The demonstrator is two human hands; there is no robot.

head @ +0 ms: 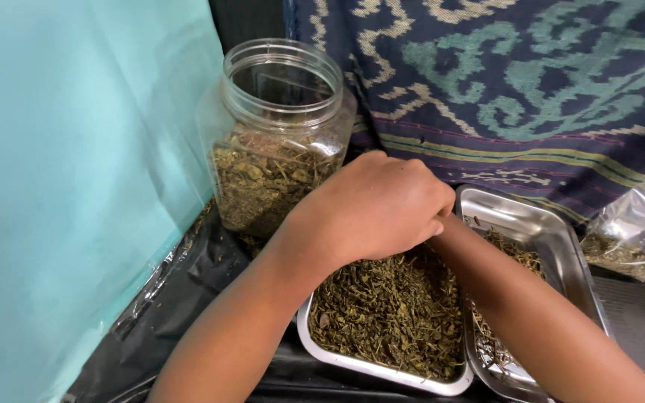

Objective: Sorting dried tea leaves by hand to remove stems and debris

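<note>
Left hand: hovers knuckles-up over the near tray, fingers curled down and bunched; what they pinch, if anything, I cannot tell.
Right hand: hidden behind the left, only the forearm shows; grip cannot be told.
Dried leaves: olive-green, crumbly, mixed with thin stems, heaped in the near steel tray.
Second tray: steel, just beside, a sparse scatter inside.
Jar: clear plastic, lidless, part-filled, behind the trays.
Bag: clear, far right.

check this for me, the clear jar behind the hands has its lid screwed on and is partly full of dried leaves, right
Not quite. In the head view the clear jar has no lid: its mouth is open. The rest holds: it stands behind the hands, of which only the left hand shows, and it is partly full of dried leaves.
</note>
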